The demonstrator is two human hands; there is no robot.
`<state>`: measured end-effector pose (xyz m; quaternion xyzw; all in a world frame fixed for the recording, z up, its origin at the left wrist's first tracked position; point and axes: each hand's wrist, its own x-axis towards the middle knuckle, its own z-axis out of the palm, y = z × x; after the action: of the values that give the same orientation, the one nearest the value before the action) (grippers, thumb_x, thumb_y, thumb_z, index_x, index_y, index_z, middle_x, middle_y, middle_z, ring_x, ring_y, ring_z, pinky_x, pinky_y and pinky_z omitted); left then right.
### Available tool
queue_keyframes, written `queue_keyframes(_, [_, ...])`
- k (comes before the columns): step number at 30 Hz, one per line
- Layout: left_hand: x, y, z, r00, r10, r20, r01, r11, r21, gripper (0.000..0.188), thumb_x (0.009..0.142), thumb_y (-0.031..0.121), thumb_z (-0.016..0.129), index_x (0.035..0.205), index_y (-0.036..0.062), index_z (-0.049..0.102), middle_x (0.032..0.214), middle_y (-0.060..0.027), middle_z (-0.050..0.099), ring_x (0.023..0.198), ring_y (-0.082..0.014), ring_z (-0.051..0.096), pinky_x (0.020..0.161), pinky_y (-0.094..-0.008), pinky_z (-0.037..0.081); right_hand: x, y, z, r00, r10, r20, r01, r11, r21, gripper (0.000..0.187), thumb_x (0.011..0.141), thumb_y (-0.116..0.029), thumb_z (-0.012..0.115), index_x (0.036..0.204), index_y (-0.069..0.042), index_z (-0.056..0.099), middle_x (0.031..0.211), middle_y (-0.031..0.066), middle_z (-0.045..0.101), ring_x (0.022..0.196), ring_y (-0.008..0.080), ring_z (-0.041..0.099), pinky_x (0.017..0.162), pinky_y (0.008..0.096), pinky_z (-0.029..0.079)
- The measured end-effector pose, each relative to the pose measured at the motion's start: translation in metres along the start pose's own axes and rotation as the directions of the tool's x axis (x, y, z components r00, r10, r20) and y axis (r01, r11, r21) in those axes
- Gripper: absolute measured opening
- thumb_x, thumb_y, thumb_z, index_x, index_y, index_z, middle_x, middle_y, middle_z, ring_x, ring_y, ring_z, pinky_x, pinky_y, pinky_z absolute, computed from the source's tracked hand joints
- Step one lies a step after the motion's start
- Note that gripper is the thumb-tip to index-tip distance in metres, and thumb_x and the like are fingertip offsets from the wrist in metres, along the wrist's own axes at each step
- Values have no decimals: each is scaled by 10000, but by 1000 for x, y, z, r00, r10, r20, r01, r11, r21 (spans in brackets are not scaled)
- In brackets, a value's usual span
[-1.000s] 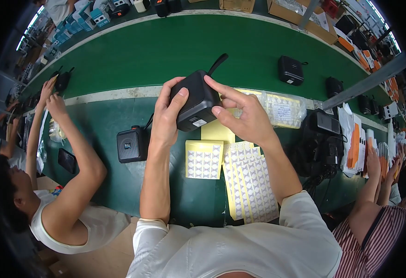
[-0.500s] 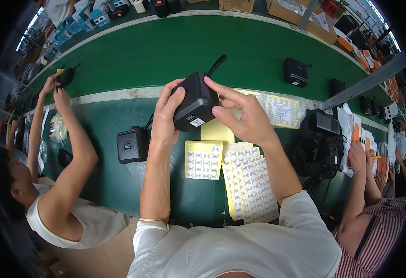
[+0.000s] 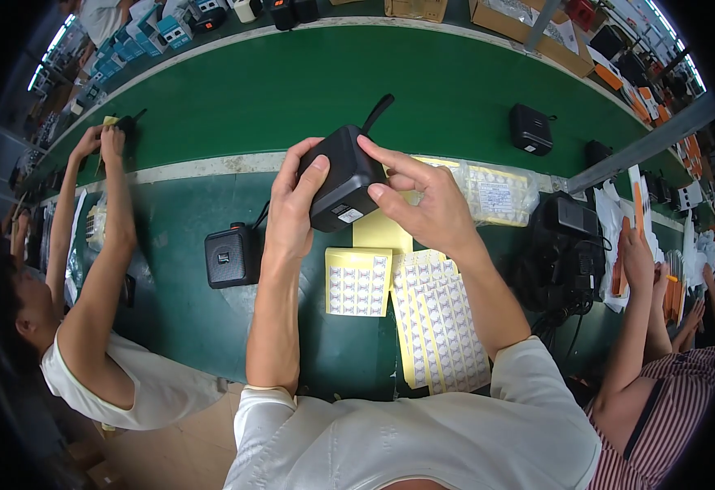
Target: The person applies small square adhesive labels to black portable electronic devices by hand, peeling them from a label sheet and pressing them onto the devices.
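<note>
A black box-shaped portable speaker (image 3: 343, 173) with a wrist strap is held up over the green table, tilted. My left hand (image 3: 294, 196) wraps round its left side, thumb across the near face. On its right side, my right hand (image 3: 423, 196) rests the index finger at the top corner and the thumb lower down. A small white label (image 3: 348, 216) shows on the speaker's lower side. Below lie a yellow-backed sheet of round stickers (image 3: 357, 282) and a fanned stack of sticker sheets (image 3: 439, 327). A second speaker (image 3: 232, 256) stands to the left.
Beyond the table runs a green conveyor belt (image 3: 308, 90) carrying another speaker (image 3: 530, 129). Bagged sticker sheets (image 3: 496, 192) and a black cable-and-device pile (image 3: 557, 253) lie right. Co-workers' arms (image 3: 100, 269) reach in at both sides. A metal post (image 3: 643, 143) slants on the right.
The speaker on the belt has shifted slightly right. The left co-worker's arms have moved; the right co-worker has raised an orange-and-white piece. My hands and speaker stay almost still.
</note>
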<state>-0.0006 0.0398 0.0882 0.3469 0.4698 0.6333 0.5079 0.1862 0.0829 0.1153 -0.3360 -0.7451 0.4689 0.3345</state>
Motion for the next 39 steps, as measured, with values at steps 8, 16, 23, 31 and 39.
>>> queue_keyframes(8, [-1, 0, 2, 994, 110, -22, -107, 988, 108, 365, 947, 247, 595, 1231, 22, 549, 1077, -74, 592, 959, -129, 570, 840, -253, 461, 0, 5, 9, 993, -91, -76, 92, 996, 4, 542, 877, -107, 617, 1408, -110, 509, 644, 45, 624, 684, 41, 486, 817, 241, 434])
queue_keyframes(16, [-1, 3, 4, 1000, 20, -10, -21, 1000, -20, 386, 947, 247, 591, 1254, 21, 538, 1094, -80, 601, 963, -134, 588, 822, -261, 479, -1, -2, -7, 997, -56, 49, 57, 998, -13, 544, 883, -90, 576, 1421, -101, 490, 601, 39, 567, 634, 51, 461, 735, 225, 430])
queue_keyframes(23, [0, -1, 2, 1000, -1, -28, 0, 1000, -20, 391, 946, 241, 600, 1258, 14, 534, 1107, -83, 595, 980, -136, 579, 845, -260, 469, 0, 1, -1, 998, -59, -10, 58, 998, -29, 527, 875, -104, 587, 1398, -111, 520, 600, 41, 582, 615, 47, 462, 711, 231, 440])
queue_keyframes(31, [0, -2, 4, 996, 80, -37, -79, 996, 49, 370, 943, 231, 610, 1236, 15, 546, 1089, -79, 598, 973, -130, 569, 848, -261, 464, 1, 5, 2, 999, -45, -29, 45, 999, 1, 527, 876, -122, 599, 1396, -109, 521, 659, 46, 627, 642, 50, 479, 733, 232, 445])
queue_keyframes(39, [-6, 8, 11, 982, 156, -103, -145, 983, 110, 387, 945, 250, 604, 1236, 4, 537, 1081, -94, 609, 965, -129, 574, 844, -265, 468, 2, 11, 4, 998, -47, -29, 51, 991, 122, 514, 916, -140, 589, 1420, -96, 490, 749, 43, 678, 712, 39, 499, 806, 235, 431])
